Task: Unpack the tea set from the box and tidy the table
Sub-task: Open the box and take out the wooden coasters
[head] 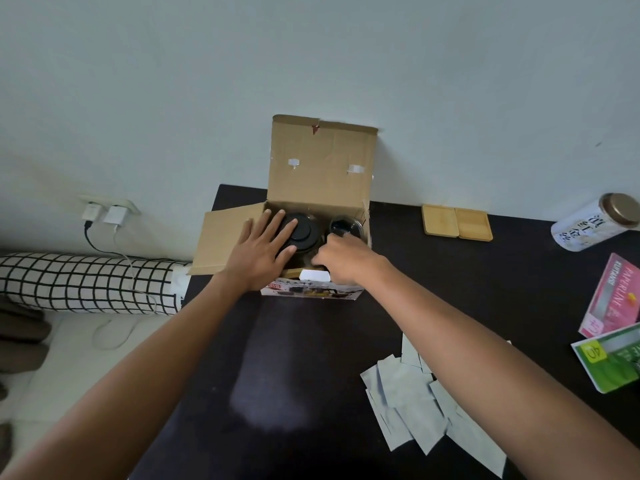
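An open cardboard box [322, 161] stands at the far edge of the dark table [311, 341], its lid leaning against the wall. Inside it lie a round black teapot lid [304, 230] on the left and a dark glass cup [346, 225] on the right. My left hand [263, 251] lies flat with spread fingers on the black lid. My right hand [343, 261] reaches into the box with curled fingers beside the teapot; what it grips is hidden. A white card [313, 274] sits at the box's front edge.
Two bamboo coasters [457, 223] lie right of the box. A white tea tin [595, 223] lies at the far right. Pink [613, 299] and green [613, 358] paper packs sit at the right edge. Several pale sachets [422, 400] are scattered near me. A checked pillow [86, 285] lies left.
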